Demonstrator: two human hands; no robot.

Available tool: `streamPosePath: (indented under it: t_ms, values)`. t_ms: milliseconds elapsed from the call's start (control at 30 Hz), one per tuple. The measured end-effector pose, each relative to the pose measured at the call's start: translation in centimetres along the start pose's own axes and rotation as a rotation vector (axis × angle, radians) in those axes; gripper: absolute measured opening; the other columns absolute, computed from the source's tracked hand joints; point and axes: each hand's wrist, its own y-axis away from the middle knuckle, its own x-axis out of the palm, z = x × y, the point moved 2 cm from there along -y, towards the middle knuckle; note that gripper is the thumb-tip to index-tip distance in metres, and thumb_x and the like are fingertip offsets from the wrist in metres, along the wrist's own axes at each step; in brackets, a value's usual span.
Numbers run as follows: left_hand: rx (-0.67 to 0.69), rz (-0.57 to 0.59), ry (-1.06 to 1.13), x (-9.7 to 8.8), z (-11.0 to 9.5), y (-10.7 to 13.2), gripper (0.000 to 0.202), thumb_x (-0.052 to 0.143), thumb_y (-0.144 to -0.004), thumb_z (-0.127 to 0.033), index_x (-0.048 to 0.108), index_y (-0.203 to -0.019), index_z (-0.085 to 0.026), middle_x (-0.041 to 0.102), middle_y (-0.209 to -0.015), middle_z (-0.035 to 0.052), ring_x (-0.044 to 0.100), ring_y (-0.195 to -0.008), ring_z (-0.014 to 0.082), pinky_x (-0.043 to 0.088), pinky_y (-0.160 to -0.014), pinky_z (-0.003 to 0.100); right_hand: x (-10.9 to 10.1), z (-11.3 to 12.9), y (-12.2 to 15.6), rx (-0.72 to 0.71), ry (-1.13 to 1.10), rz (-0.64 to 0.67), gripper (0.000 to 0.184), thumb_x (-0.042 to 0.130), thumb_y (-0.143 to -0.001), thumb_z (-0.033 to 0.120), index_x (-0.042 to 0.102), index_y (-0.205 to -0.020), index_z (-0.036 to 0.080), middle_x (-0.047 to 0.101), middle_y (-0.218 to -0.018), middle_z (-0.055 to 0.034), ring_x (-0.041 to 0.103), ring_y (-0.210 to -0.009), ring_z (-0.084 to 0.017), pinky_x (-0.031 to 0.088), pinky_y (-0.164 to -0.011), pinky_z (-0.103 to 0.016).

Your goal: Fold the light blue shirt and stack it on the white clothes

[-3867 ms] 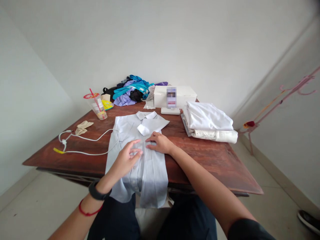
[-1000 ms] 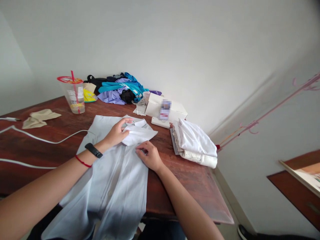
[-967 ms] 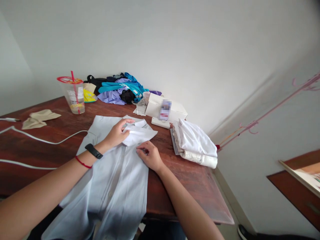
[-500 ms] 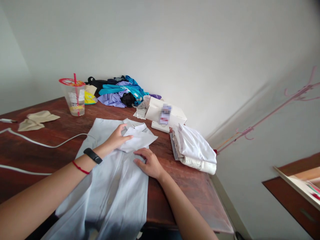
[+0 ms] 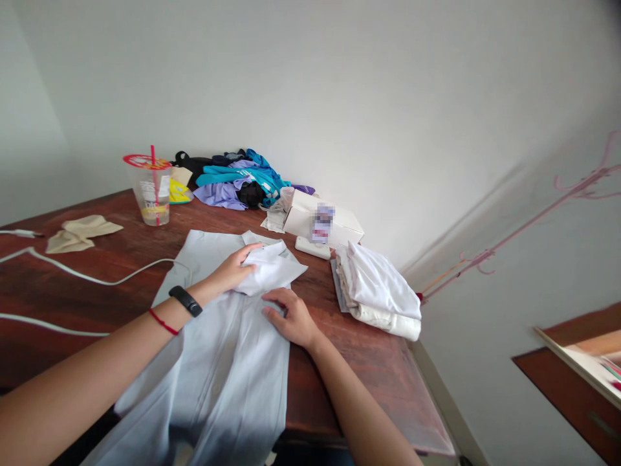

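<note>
A light grey-white buttoned shirt [image 5: 262, 362] lies front up on the table, its lower part hanging over the near edge. My left hand [image 5: 235, 268] rests at the collar [image 5: 269, 268], thumb and fingers apart, the fingertips along the neckline. A black wristband and a red string circle that wrist. Just below the collar, my right hand [image 5: 291, 317] lies on the right side of the shirt front. Its fingers are loosely bent, with the thumb held apart from them.
Folded white clothes [image 5: 381, 291] are stacked at the right, near a white box [image 5: 301, 210] and a small white device [image 5: 313, 248]. Behind lies a clothes heap [image 5: 242, 178]. Leftward are a plastic cup [image 5: 155, 194], a beige cloth [image 5: 82, 233] and a white cable [image 5: 101, 283].
My left hand has shifted slightly right along the collar, its fingers reaching farther across the neckline. My right hand has stayed nearly in place. The view has turned slightly.
</note>
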Motion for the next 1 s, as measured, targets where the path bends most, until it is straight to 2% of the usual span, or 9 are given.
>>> streamPosePath:
  t_ms: [100, 167, 233, 333, 467, 567, 733, 867, 1000]
  values:
    - [0.007, 0.051, -0.148, -0.2, 0.5, -0.4, 0.049, 0.059, -0.072, -0.02, 0.076, -0.118, -0.017, 0.078, -0.107, 0.0067, 0.072, -0.096, 0.0267, 0.056, -0.074, 0.029, 0.0, 0.0, 0.0, -0.005, -0.009, -0.009, 0.024, 0.067, -0.09, 0.026, 0.073, -0.113, 0.022, 0.074, -0.113, -0.0076, 0.066, -0.109, -0.022, 0.05, -0.101, -0.038]
    - [-0.014, 0.023, -0.233, -0.5, 0.5, -0.5, 0.05, 0.055, -0.073, -0.019, 0.077, -0.118, -0.015, 0.08, -0.095, 0.0055, 0.072, -0.081, 0.0242, 0.055, -0.068, 0.029, 0.0, 0.0, 0.0, -0.006, -0.012, -0.026, 0.024, 0.067, -0.09, 0.026, 0.073, -0.113, 0.022, 0.072, -0.113, -0.0081, 0.066, -0.109, -0.022, 0.051, -0.099, -0.038]
    - [-0.002, -0.016, -0.298, -0.8, 0.2, -0.4, 0.053, 0.053, -0.075, -0.02, 0.075, -0.123, -0.015, 0.08, -0.095, 0.0052, 0.072, -0.076, 0.0231, 0.056, -0.069, 0.029, 0.0, -0.2, 0.0, 0.019, -0.01, -0.051, 0.026, 0.067, -0.09, 0.026, 0.073, -0.114, 0.021, 0.069, -0.117, -0.0096, 0.066, -0.105, -0.022, 0.054, -0.091, -0.036]
    - [0.022, -0.04, -0.393, -0.9, 0.0, -0.3, 0.055, 0.051, -0.077, -0.022, 0.074, -0.126, -0.014, 0.081, -0.1, 0.0067, 0.074, -0.084, 0.0258, 0.058, -0.079, 0.032, 0.1, -0.7, 0.0, 0.087, -0.011, -0.097, 0.027, 0.065, -0.09, 0.025, 0.072, -0.116, 0.02, 0.062, -0.123, -0.0119, 0.066, -0.096, -0.019, 0.056, -0.079, -0.031]
    - [0.031, -0.065, -0.524, -1.0, 0.8, -0.6, 0.05, 0.057, -0.072, -0.019, 0.079, -0.116, -0.018, 0.079, -0.112, 0.0078, 0.073, -0.108, 0.0302, 0.054, -0.098, 0.035, 0.2, -1.2, 0.0, 0.128, -0.01, -0.15, 0.022, 0.064, -0.089, 0.023, 0.071, -0.11, 0.019, 0.06, -0.114, -0.0109, 0.065, -0.093, -0.019, 0.057, -0.076, -0.03]
    - [0.053, -0.083, -0.581, -1.1, 1.3, -0.8, 0.048, 0.058, -0.072, -0.018, 0.079, -0.115, -0.021, 0.077, -0.119, 0.0075, 0.068, -0.12, 0.0323, 0.05, -0.104, 0.037, 0.3, -1.1, 0.0, 0.136, 0.015, -0.149, 0.019, 0.065, -0.088, 0.022, 0.071, -0.106, 0.018, 0.06, -0.106, -0.0094, 0.064, -0.093, -0.02, 0.057, -0.076, -0.031]
    - [0.104, -0.143, -0.571, -1.3, 0.1, -0.4, 0.045, 0.058, -0.078, -0.024, 0.078, -0.118, -0.02, 0.076, -0.12, 0.0067, 0.073, -0.103, 0.0297, 0.052, -0.097, 0.035, 0.3, -0.8, -0.1, 0.115, 0.075, -0.09, 0.025, 0.065, -0.088, 0.021, 0.07, -0.113, 0.02, 0.063, -0.109, -0.0092, 0.063, -0.096, -0.021, 0.056, -0.081, -0.033]
    - [0.14, -0.27, -0.441, -2.0, -1.2, -0.1, 0.037, 0.058, -0.081, -0.032, 0.081, -0.107, -0.02, 0.079, -0.109, 0.0054, 0.073, -0.087, 0.0253, 0.054, -0.086, 0.032, 0.5, -1.0, 0.0, 0.112, 0.098, -0.08, 0.034, 0.066, -0.088, 0.022, 0.068, -0.122, 0.02, 0.061, -0.119, -0.0116, 0.063, -0.106, -0.025, 0.056, -0.092, -0.039]
    - [0.081, -0.284, -0.457, -2.4, -1.3, -0.1, 0.031, 0.059, -0.074, -0.024, 0.077, -0.098, -0.02, 0.078, -0.101, 0.0036, 0.07, -0.076, 0.0221, 0.051, -0.078, 0.03, 0.6, -1.2, 0.0, 0.127, 0.124, -0.079, 0.04, 0.066, -0.089, 0.025, 0.066, -0.129, 0.02, 0.058, -0.128, -0.0137, 0.06, -0.115, -0.028, 0.055, -0.098, -0.043]
